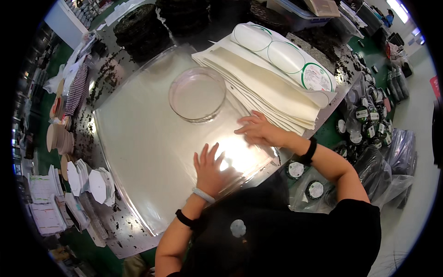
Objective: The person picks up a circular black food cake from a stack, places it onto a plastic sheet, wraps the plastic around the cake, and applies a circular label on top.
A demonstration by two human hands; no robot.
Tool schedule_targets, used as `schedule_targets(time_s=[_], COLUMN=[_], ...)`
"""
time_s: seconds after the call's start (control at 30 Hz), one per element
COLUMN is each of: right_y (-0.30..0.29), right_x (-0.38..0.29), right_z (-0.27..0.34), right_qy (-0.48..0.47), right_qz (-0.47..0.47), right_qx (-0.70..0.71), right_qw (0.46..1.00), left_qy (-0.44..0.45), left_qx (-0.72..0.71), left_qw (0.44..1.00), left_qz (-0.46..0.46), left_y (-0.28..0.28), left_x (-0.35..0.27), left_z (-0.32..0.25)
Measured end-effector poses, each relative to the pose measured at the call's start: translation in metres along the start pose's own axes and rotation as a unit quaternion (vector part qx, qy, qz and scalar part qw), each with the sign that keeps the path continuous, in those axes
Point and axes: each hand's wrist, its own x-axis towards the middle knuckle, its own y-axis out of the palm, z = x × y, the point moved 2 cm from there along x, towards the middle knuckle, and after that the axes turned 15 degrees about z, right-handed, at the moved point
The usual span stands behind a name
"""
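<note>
A stack of clear plastic film sheets [145, 138] covers much of the metal table before me. My left hand [210, 171] lies flat over its near part, fingers spread, with nothing held. Over the right edge of the film is my right hand [258, 130], fingers apart and slightly bent, also holding nothing; whether it touches the film I cannot tell. A round transparent plastic ring or shallow dish [197, 95] rests on the film beyond both hands. Beside the film, just past my right hand, lies a pile of cream paper sheets [270, 78], with a printed label sheet [285, 57] on top.
Stacks of dark round pressed cakes [140, 33] stand at the far edge, near a lidded plastic box [297, 15]. Dark crumbs dot the metal table [128, 239]. White card pieces [100, 185] and round wooden discs [59, 138] line the left side. Bagged, labelled round packages [368, 117] lie right.
</note>
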Motion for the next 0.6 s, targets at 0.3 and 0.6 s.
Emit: schedule_targets(time_s=[0.3,0.6], right_y=[-0.007,-0.005], right_x=[0.016,0.037], right_z=[0.003,0.01], right_qy=[-0.071,-0.057], right_qz=[0.012,-0.042], right_qx=[0.005,0.035], right_qw=[0.997,0.997], left_qy=[0.028,0.031], left_qx=[0.014,0.002], left_qw=[0.999,1.0], left_qz=[0.04,0.005], left_y=[0.006,0.0], left_x=[0.008,0.005], left_z=[0.009,0.008])
